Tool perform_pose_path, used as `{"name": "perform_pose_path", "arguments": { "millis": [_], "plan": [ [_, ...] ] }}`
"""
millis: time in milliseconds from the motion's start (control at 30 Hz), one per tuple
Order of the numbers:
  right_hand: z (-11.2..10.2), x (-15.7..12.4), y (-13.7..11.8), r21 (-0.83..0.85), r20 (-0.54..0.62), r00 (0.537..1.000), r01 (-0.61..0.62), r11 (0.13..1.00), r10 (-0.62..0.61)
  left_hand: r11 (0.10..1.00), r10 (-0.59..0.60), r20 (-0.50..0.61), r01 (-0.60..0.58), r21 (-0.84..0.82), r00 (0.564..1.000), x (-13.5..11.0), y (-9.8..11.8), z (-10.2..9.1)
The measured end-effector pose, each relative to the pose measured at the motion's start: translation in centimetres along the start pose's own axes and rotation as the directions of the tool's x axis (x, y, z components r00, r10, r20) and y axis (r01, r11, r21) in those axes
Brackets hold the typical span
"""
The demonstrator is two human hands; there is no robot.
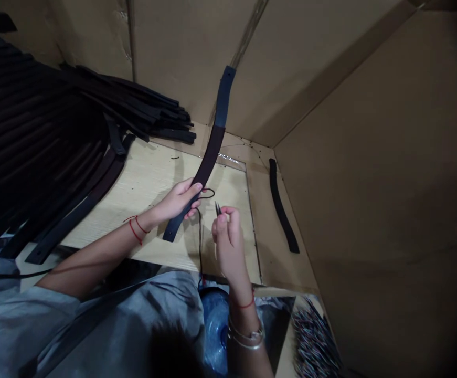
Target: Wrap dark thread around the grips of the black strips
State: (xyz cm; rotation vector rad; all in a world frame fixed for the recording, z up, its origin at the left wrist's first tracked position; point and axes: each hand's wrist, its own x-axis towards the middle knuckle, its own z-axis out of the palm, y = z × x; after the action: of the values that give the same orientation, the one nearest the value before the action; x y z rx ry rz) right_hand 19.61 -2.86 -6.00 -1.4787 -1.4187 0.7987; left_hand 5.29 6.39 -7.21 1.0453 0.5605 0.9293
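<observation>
Fingers of the left hand (pixel 179 200) curl around the lower part of a long leather strap (pixel 208 157), with the thumb pressed along its near side. The fingertips of the right hand (pixel 228 239) are pressed together, pinching a small, dark pointed tool (pixel 218 208); whether it is a needle or fine tweezers is too small to tell. A thin black cord (pixel 200 247) forms a small loop just beside the strap, near the left fingertips, then hangs down between the hands.

The strap's long axis rises from lower left to upper right in a gentle curve. Its short, lower end sticks out below the left hand and points toward the person's left. Its upper end, with a small hole, points away from the person and overlaps the cardboard wall (pixel 189 58) in view. The strap is held above a pale wood-grain board (pixel 149 178), and its colour changes partway along, from dark brown to blue-black.

Stacked dark straps (pixel 134 100) fill the left side, and a single black strap (pixel 281 207) lies apart on the right. A red string (pixel 135 228) circles the left wrist.
</observation>
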Motion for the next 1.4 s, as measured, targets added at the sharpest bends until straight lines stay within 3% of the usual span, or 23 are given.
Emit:
{"name": "perform_pose_path", "arguments": {
  "millis": [133,267,833,1400],
  "plan": [
    [1.4,1.4,-0.8,-0.179,-0.022,0.995,0.094,0.979,-0.1,1.0,0.011,-0.002,-0.011,0.011,1.0,-0.1,0.1,0.1],
    [1.8,2.0,-1.0,-0.224,-0.018,0.991,0.127,0.966,-0.134,1.0,0.014,0.0,-0.014,0.018,1.0,-0.2,0.1,0.2],
    [3.6,2.4,-0.8,0.062,-0.062,0.984,0.171,0.983,-0.167,0.999,0.032,-0.007,-0.032,0.021,0.999,-0.5,0.1,0.4],
    [4.0,2.4,-0.5,0.146,-0.101,0.98,0.183,0.972,-0.169,0.996,0.057,-0.028,-0.055,0.067,0.998,-0.9,0.4,1.2]
  ]
}}
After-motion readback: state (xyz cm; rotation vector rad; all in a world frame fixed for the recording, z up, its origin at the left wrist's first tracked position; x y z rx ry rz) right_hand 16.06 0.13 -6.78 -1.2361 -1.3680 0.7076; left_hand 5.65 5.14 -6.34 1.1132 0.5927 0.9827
